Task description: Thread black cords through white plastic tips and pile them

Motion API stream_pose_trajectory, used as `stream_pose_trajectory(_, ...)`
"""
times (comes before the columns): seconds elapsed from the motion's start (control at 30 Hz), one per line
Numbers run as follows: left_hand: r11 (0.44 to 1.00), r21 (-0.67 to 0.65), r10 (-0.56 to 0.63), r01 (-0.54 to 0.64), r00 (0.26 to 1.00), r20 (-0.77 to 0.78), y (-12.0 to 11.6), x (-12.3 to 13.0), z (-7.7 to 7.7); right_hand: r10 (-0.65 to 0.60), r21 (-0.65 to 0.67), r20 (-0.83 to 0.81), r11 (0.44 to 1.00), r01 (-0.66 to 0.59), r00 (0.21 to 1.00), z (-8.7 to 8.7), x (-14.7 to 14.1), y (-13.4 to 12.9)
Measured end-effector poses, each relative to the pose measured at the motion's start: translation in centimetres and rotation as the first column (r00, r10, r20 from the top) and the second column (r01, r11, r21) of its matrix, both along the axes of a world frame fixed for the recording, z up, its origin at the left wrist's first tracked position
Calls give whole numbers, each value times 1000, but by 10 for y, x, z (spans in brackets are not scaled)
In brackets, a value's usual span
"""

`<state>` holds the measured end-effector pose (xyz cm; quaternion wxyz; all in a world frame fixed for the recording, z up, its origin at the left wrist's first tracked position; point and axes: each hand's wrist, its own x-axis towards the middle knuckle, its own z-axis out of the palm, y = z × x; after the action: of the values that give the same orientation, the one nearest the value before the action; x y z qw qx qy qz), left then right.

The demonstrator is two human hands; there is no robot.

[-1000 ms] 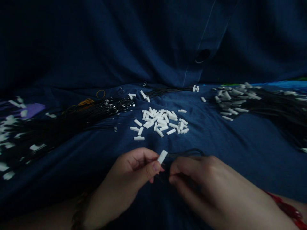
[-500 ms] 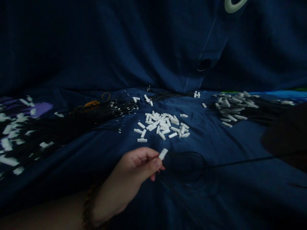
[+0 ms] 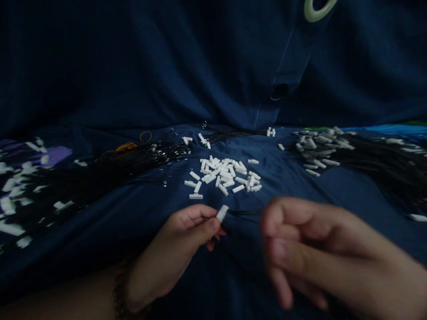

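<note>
A small white connector (image 3: 223,213) is pinched between the thumb and forefinger of my left hand (image 3: 187,240), with thin black wires (image 3: 245,213) running from it to the right. To the right of it is my right hand (image 3: 316,249), thumb and forefinger pressed together near the wires; whether a wire lies in that pinch is too dark and blurred to tell. Beyond both hands, a loose pile of white connectors (image 3: 227,172) lies on the dark blue cloth (image 3: 133,213).
Black wires with bare metal ends (image 3: 160,153) stretch across the left, beside more white connectors (image 3: 13,191) and purple material (image 3: 58,155). An orange bundle (image 3: 126,147) lies behind. At right is a black wire bundle (image 3: 376,155) with white connectors (image 3: 320,140).
My right hand has come into view from the right, near the wires. My left hand keeps its pinch on the connector, and the view has shifted slightly.
</note>
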<state>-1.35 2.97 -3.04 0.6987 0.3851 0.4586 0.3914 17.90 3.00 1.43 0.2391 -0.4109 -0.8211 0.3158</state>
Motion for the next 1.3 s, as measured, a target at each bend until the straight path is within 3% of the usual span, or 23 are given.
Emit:
stream_pose_trajectory(0.07,1000,-14,-11,12,998,65,0,-1,-1,49,-109,-35,993,-53,998,-2,-10,-3)
stream_pose_trajectory(0.13,999,-29,-29,33,993,119,-1,-2,-2,42,-121,-42,992,-47,998,-6,-16,-4)
stream_pose_trajectory(0.5,996,-58,-62,72,986,155,-1,-2,-2,-73,216,169,976,36,983,-20,-19,-7)
stream_pose_trajectory(1.3,992,-73,-88,102,982,169,-2,-3,-1,-20,507,162,859,-65,987,-25,-18,-9)
